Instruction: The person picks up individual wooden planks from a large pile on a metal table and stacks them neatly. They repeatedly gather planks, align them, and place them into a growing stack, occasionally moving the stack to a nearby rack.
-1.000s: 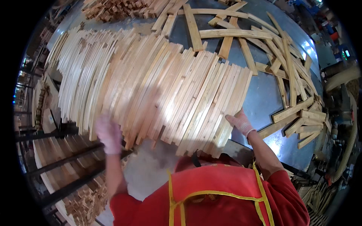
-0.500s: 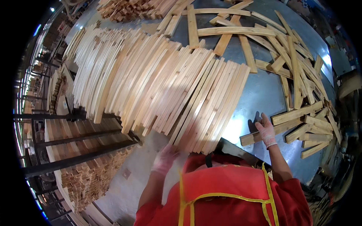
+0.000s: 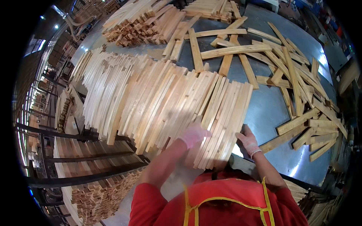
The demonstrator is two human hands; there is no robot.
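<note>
the row of pale wooden strips (image 3: 166,101) lies on the metal table (image 3: 260,109), near ends toward me. my gloved left hand (image 3: 194,136) is laid over the row close to those ends; i can't tell whether it grasps any strip. my right hand (image 3: 249,142) is at the row's right edge, thumb side by the outermost strip, its hold unclear to me. loose boards (image 3: 292,81) lie right of the row, a heap of wood pieces (image 3: 164,24) beyond it.
</note>
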